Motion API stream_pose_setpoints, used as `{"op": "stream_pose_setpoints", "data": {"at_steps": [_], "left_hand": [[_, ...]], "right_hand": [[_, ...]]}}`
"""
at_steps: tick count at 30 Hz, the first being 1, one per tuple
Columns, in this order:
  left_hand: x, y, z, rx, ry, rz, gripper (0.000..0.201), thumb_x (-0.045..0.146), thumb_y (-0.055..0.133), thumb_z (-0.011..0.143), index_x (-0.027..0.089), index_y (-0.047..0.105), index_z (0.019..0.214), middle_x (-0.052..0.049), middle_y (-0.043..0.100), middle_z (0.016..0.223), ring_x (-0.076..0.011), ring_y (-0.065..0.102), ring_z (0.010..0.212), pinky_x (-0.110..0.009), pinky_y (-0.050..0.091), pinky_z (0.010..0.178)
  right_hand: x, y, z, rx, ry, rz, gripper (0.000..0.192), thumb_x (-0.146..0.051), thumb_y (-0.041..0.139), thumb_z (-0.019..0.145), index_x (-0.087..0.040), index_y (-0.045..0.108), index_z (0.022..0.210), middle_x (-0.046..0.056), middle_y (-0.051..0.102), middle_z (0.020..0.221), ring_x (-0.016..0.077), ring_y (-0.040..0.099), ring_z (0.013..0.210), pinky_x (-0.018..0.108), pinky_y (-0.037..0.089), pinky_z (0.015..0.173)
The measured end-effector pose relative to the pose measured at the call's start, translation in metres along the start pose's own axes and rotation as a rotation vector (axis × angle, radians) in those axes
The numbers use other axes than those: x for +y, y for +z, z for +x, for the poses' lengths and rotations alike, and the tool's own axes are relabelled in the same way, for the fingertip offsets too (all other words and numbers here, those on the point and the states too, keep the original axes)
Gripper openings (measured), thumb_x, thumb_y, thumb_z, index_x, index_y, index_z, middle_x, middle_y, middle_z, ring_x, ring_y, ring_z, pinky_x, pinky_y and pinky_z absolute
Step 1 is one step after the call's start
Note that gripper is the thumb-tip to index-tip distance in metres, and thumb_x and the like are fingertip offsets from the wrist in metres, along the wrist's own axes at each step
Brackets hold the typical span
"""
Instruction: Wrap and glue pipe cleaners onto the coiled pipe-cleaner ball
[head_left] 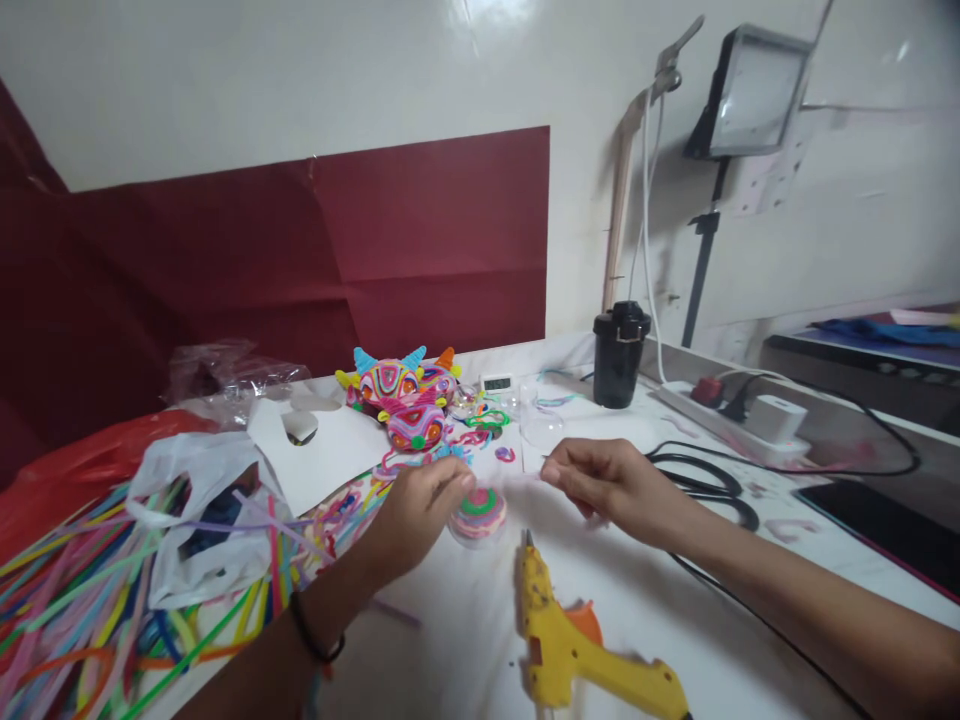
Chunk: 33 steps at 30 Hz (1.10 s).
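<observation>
My left hand (418, 505) rests on the white table (450, 640), its fingertips on a small round coil (480, 513) of pink, green and orange pipe cleaner inside a clear dome. My right hand (611, 485) hovers just to the right, thumb and forefinger pinched together on a thin pale strand that I can barely make out. A yellow glue gun (574, 650) lies in front of both hands, nozzle pointing at the coil. Behind the coil stands a colourful pipe-cleaner creature (405, 395) with horns.
A heap of loose pipe cleaners (97, 620) and plastic bags (199, 500) fills the left. A black cup (619, 355), a power strip (739, 415) with plugs, black cables (720, 480) and a phone (877, 525) lie to the right. A lamp on a stand (750, 95) rises behind.
</observation>
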<state>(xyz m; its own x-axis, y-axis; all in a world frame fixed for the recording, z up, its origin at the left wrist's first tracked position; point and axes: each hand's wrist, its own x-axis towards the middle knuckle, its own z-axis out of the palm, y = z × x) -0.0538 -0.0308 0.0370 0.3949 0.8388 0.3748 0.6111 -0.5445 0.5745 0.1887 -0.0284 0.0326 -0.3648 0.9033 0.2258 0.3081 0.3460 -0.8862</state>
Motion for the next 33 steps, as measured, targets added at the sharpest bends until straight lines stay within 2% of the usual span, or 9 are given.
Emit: {"op": "stream_pose_setpoints", "data": {"at_steps": [3, 5, 8, 14, 22, 24, 29, 33], "left_hand": [[0.003, -0.010, -0.023, -0.046, 0.084, 0.191, 0.031, 0.030, 0.038, 0.094, 0.019, 0.056, 0.072, 0.002, 0.059, 0.065, -0.0131, 0.055, 0.063, -0.024, 0.039, 0.061], [0.003, -0.014, -0.038, -0.063, 0.122, 0.242, 0.029, 0.030, 0.038, 0.095, 0.019, 0.058, 0.076, 0.000, 0.064, 0.073, -0.0137, 0.060, 0.068, -0.023, 0.042, 0.064], [0.000, -0.018, -0.059, -0.105, 0.129, 0.313, 0.029, 0.030, 0.037, 0.096, 0.021, 0.058, 0.077, 0.002, 0.064, 0.068, -0.0125, 0.061, 0.062, -0.022, 0.042, 0.059], [0.002, -0.028, -0.084, -0.010, 0.199, 0.395, 0.019, 0.028, 0.042, 0.095, 0.025, 0.058, 0.085, 0.006, 0.067, 0.069, -0.0098, 0.065, 0.061, -0.018, 0.045, 0.057], [0.010, -0.032, -0.099, 0.089, 0.296, 0.479, 0.018, 0.033, 0.041, 0.096, 0.028, 0.057, 0.090, 0.007, 0.071, 0.073, -0.0108, 0.067, 0.060, -0.018, 0.048, 0.058], [0.008, -0.034, -0.100, 0.088, 0.264, 0.460, 0.016, 0.033, 0.044, 0.095, 0.029, 0.058, 0.091, 0.007, 0.071, 0.073, -0.0113, 0.068, 0.061, -0.018, 0.050, 0.060], [0.006, -0.038, -0.089, 0.002, 0.085, 0.364, 0.019, 0.032, 0.045, 0.093, 0.028, 0.061, 0.083, 0.004, 0.068, 0.064, -0.0145, 0.067, 0.061, -0.020, 0.052, 0.058], [0.007, -0.040, -0.076, -0.028, 0.011, 0.268, 0.023, 0.035, 0.045, 0.090, 0.027, 0.065, 0.082, 0.001, 0.072, 0.073, -0.0164, 0.067, 0.063, -0.021, 0.052, 0.056]], "right_hand": [[0.002, -0.009, -0.019, -0.125, -0.043, -0.149, 0.039, -0.051, 0.047, 0.090, -0.018, 0.055, 0.070, -0.004, 0.048, 0.053, 0.0089, 0.043, 0.047, 0.021, 0.036, 0.046], [0.003, -0.014, -0.030, -0.179, -0.079, -0.241, 0.039, -0.048, 0.045, 0.093, -0.018, 0.054, 0.069, -0.004, 0.049, 0.054, 0.0090, 0.043, 0.048, 0.021, 0.033, 0.047], [0.005, -0.018, -0.043, -0.235, -0.173, -0.386, 0.039, -0.042, 0.040, 0.097, -0.019, 0.055, 0.071, -0.003, 0.051, 0.055, 0.0099, 0.045, 0.050, 0.022, 0.034, 0.050], [0.013, -0.024, -0.057, -0.177, -0.405, -0.660, 0.028, -0.030, 0.038, 0.099, -0.019, 0.064, 0.094, 0.005, 0.065, 0.075, 0.0157, 0.059, 0.066, 0.026, 0.041, 0.061], [0.010, -0.036, -0.068, -0.122, -0.529, -0.729, 0.024, -0.022, 0.037, 0.098, -0.020, 0.060, 0.093, 0.004, 0.061, 0.071, 0.0162, 0.056, 0.061, 0.027, 0.037, 0.056], [0.010, -0.039, -0.069, -0.102, -0.514, -0.704, 0.021, -0.022, 0.039, 0.097, -0.020, 0.059, 0.092, 0.003, 0.061, 0.070, 0.0157, 0.056, 0.060, 0.027, 0.037, 0.055], [0.014, -0.043, -0.060, -0.067, -0.341, -0.564, 0.022, -0.029, 0.040, 0.096, -0.020, 0.059, 0.090, 0.002, 0.061, 0.067, 0.0146, 0.055, 0.057, 0.026, 0.040, 0.056], [0.021, -0.047, -0.048, -0.031, -0.195, -0.470, 0.026, -0.038, 0.043, 0.093, -0.020, 0.061, 0.088, 0.004, 0.065, 0.076, 0.0169, 0.057, 0.066, 0.028, 0.042, 0.061]]}}
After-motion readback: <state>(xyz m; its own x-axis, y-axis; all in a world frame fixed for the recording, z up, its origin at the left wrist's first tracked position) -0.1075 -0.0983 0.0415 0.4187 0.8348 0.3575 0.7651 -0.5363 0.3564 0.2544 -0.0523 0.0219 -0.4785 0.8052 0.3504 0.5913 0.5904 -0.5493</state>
